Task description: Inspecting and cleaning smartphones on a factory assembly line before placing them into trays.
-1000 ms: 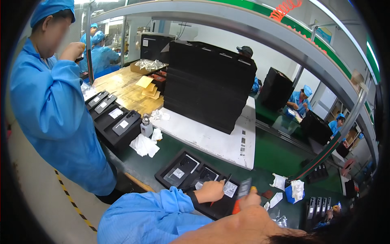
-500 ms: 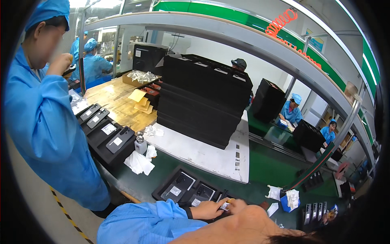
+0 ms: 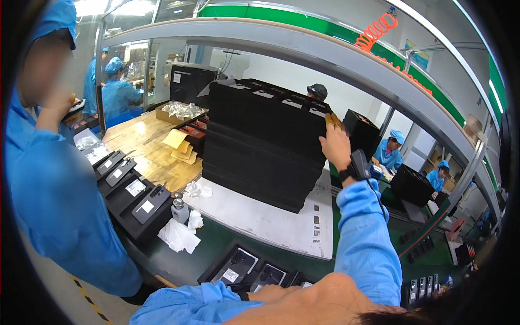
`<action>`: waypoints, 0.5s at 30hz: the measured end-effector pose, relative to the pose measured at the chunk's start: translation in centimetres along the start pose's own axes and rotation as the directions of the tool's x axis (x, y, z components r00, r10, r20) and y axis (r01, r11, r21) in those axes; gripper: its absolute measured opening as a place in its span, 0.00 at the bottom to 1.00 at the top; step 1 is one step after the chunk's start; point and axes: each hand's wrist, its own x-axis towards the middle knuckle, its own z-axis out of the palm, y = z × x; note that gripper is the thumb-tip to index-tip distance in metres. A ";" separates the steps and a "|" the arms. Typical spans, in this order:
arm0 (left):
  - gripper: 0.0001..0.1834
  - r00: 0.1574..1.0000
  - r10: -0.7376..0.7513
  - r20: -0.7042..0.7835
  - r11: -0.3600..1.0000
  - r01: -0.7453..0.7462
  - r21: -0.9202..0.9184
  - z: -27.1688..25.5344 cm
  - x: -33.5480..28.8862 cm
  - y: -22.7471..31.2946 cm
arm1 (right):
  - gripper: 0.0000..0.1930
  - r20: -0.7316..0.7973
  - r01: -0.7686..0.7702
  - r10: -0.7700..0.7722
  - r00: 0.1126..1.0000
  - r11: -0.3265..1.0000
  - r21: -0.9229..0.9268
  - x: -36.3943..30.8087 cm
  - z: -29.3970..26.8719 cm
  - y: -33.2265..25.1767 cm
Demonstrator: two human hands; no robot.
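Note:
My right hand (image 3: 337,145) is stretched forward to the tall stack of black foam trays (image 3: 265,141). Yellow-brown covers sit on its fingertips, which lie extended at the top right edge of the stack; it grips nothing visible. At the bottom, my left hand (image 3: 269,293) rests low beside a black tray (image 3: 212,275) holding dark phones with white labels, one phone (image 3: 242,265) lying at the tray's left. The fingers of my left hand are hidden, so what it holds cannot be seen.
Left of me a co-worker in a blue coat (image 3: 59,200) stands beside another black tray of phones (image 3: 149,206). A small dispenser bottle (image 3: 179,210) and crumpled white wipes (image 3: 179,235) lie near it. A metal frame beam (image 3: 303,46) crosses above the bench.
My right hand has left the phones near my left hand and gone up and forward to the stack's top right corner. The view has shifted slightly.

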 end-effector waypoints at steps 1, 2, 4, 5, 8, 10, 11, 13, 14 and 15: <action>0.33 0.999 -0.020 0.026 1.000 0.020 0.006 -0.4 -0.1 -0.1 | 0.35 0.003 -0.026 0.027 1.000 0.997 -0.074 0.7 0.6 -0.2; 0.33 0.997 -0.043 0.058 0.999 0.042 0.015 -0.8 -0.2 -0.2 | 0.35 0.004 -0.031 0.031 1.000 0.997 -0.074 0.9 1.3 -0.2; 0.33 0.991 -0.075 0.108 0.997 0.072 0.027 -1.2 -0.2 -0.2 | 0.39 0.051 -0.065 0.075 0.996 0.984 -0.165 0.9 2.6 -0.4; 0.33 0.988 -0.084 0.127 0.996 0.080 0.036 -1.4 -0.2 -0.3 | 0.39 0.086 -0.113 0.130 0.988 0.977 -0.180 1.2 2.7 -0.7; 0.33 0.978 -0.119 0.170 0.992 0.110 0.065 -1.9 0.3 0.2 | 0.37 0.115 -0.054 0.067 0.991 0.992 -0.114 1.9 3.6 1.0; 0.33 0.975 -0.145 0.171 0.989 0.137 0.058 -1.7 0.5 0.9 | 0.35 0.060 -0.005 0.012 0.998 0.994 -0.105 1.6 3.9 1.1; 0.32 0.976 -0.147 0.163 0.989 0.139 0.058 -1.4 0.8 0.7 | 0.35 0.226 -0.107 0.120 0.967 0.992 -0.071 2.0 2.7 0.1; 0.30 0.989 -0.105 0.100 0.994 0.100 0.049 -0.9 0.8 0.6 | 0.34 0.453 -0.246 0.227 0.862 0.969 -0.017 2.0 -0.7 -1.5; 0.30 0.987 -0.124 0.103 0.992 0.121 0.030 -0.5 0.7 0.2 | 0.34 0.515 -0.293 0.245 0.822 0.956 0.012 1.5 -2.1 -1.8; 0.30 0.998 -0.050 0.025 0.998 0.049 0.045 0.2 0.5 -0.2 | 0.34 0.363 -0.222 0.185 0.913 0.973 0.064 -0.3 -2.1 -1.5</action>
